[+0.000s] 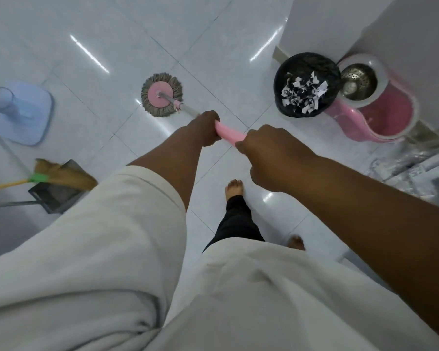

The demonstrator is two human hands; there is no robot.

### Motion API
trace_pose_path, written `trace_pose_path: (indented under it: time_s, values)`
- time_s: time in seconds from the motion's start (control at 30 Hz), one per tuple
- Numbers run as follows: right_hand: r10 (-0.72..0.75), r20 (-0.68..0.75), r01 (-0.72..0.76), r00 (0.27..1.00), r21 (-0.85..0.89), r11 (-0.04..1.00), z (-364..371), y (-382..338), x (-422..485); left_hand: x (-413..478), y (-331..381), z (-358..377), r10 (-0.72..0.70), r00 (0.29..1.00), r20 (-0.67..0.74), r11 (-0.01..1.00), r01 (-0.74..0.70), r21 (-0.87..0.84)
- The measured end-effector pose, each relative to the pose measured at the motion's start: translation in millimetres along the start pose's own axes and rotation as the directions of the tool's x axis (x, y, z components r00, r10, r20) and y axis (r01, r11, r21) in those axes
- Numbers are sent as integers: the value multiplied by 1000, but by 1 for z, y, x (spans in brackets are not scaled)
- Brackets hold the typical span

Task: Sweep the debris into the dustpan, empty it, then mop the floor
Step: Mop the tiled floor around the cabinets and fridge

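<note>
loose cream short sleeves (127, 211), black trouser leg (236, 219), bare feet (235, 188).

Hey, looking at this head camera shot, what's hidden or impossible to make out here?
Head view:
- Mop handle: most of its pink part hidden under left hand and right hand.
- Mop bucket: left side hidden behind bin; water level unclear.
- Dustpan: inside partly covered by broom, whose stick is cut off by the left edge.
- Blue object: cut by left edge, unidentifiable.
</note>
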State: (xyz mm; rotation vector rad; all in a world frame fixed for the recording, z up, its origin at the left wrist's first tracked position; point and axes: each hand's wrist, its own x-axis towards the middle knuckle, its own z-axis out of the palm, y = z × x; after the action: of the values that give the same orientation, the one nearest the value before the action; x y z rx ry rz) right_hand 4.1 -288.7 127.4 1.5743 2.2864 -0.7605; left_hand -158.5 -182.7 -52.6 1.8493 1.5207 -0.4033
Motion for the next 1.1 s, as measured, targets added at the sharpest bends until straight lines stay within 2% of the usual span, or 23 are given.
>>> trace_pose_path:
  time_s: [0.2, 0.63, 0.73, 0.9, 1.1]
  values:
    - [-31, 29, 32, 999, -40, 999, 24, 28, -47, -19, 40, 36, -21, 1000, 23, 1000, 21, 2]
    - [69, 19, -69, 997, 42, 997, 64, 119, -287, -124, 234, 178, 104, 994, 46, 994, -103, -21]
    - [103, 49, -103, 993, -1, 995, 71, 132, -323, -139, 262, 199, 129, 989, 65, 991, -127, -39]
    - [119, 70, -119, 990, -8, 993, 71, 137, -335, -146, 274, 205, 141, 987, 71, 989, -137, -57]
    - [133, 58, -135, 989, 24, 991, 51, 135, -294, -125, 248, 178, 180, 984, -3, 978, -179, -103]
